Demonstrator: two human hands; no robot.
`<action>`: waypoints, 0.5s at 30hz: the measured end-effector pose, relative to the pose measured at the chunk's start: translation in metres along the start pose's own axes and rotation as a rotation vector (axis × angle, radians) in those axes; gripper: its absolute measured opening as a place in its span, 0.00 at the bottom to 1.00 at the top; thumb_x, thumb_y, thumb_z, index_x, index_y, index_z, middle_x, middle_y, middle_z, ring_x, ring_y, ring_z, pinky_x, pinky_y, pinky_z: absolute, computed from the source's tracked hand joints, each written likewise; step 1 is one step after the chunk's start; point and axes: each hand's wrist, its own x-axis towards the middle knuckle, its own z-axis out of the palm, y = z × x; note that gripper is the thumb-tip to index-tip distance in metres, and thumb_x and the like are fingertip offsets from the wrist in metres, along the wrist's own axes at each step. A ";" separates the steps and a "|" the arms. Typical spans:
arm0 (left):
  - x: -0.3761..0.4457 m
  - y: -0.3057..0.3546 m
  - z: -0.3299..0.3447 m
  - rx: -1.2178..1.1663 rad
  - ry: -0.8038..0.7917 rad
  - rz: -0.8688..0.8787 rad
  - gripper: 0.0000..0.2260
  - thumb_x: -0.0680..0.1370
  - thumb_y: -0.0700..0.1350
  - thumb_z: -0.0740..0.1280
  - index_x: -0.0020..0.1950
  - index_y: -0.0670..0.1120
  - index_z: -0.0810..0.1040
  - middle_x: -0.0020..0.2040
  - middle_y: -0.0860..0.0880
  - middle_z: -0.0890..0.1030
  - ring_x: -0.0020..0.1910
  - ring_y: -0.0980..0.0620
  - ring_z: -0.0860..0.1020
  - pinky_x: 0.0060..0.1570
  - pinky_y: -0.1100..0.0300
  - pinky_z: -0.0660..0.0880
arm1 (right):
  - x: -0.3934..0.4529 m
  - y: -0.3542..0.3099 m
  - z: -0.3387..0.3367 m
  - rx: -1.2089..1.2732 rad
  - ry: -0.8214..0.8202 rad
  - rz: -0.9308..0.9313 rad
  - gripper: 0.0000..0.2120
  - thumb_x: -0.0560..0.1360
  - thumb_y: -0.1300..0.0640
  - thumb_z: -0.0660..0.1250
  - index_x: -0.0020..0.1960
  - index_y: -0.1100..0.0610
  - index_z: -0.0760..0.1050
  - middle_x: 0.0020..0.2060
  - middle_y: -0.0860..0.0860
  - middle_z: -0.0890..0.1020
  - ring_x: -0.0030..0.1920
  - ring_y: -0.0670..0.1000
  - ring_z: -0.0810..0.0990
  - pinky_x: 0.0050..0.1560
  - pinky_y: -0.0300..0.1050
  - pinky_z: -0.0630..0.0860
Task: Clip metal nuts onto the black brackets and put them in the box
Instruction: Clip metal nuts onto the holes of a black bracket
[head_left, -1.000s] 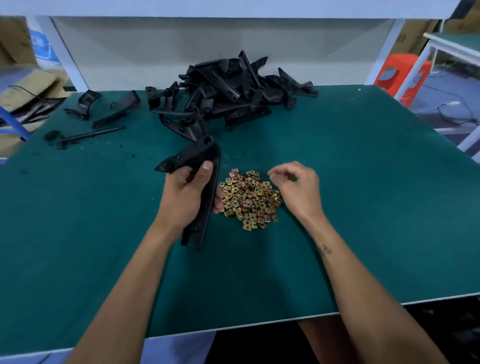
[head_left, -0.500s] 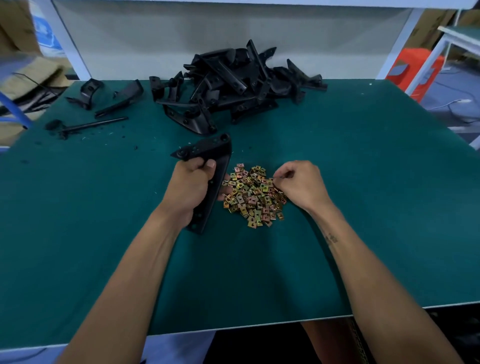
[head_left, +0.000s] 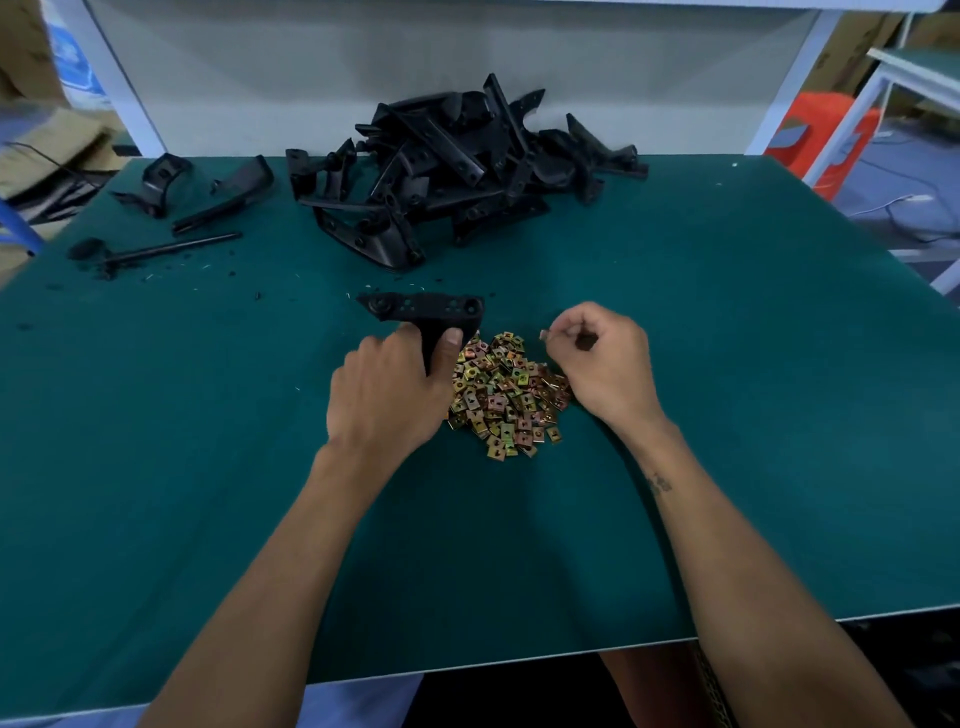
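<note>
Two bare hands work over the middle of the green mat surface (head_left: 727, 364). The left hand (head_left: 387, 395) has its fingers curled round the stem of a black plastic bracket (head_left: 423, 307), whose wide top with round holes points toward the far edge. The right hand (head_left: 605, 364) is lifted a little and pinches one small metal clip nut (head_left: 544, 335) between thumb and forefinger; the other fingers are curled in. Between the two hands lies a heap of gold-coloured square metal nuts (head_left: 506, 395), touching the surface. Near the middle of the far edge is a big pile of black plastic brackets (head_left: 457, 171). Toward the far left corner lie two loose black brackets (head_left: 208, 192) and a thin black rod (head_left: 156, 252), with small black crumbs near them.
</note>
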 end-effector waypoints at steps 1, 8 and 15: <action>0.003 0.001 0.002 0.050 0.028 0.035 0.23 0.81 0.65 0.52 0.38 0.47 0.65 0.32 0.48 0.68 0.31 0.41 0.69 0.33 0.52 0.65 | 0.001 0.000 0.000 0.054 0.037 0.011 0.04 0.75 0.64 0.72 0.46 0.56 0.82 0.38 0.44 0.83 0.38 0.39 0.78 0.42 0.31 0.74; 0.021 0.006 0.016 0.254 0.032 0.125 0.28 0.80 0.70 0.50 0.41 0.46 0.67 0.35 0.41 0.79 0.33 0.38 0.79 0.31 0.54 0.65 | 0.017 -0.014 0.013 0.280 0.116 0.106 0.07 0.74 0.61 0.71 0.45 0.49 0.82 0.38 0.43 0.83 0.40 0.43 0.80 0.45 0.40 0.79; 0.025 0.011 0.022 0.336 0.073 0.210 0.35 0.75 0.77 0.50 0.49 0.45 0.73 0.34 0.42 0.81 0.32 0.39 0.81 0.30 0.56 0.63 | 0.035 -0.040 0.030 0.520 0.053 0.125 0.09 0.76 0.64 0.70 0.45 0.52 0.84 0.40 0.49 0.86 0.43 0.48 0.83 0.49 0.44 0.81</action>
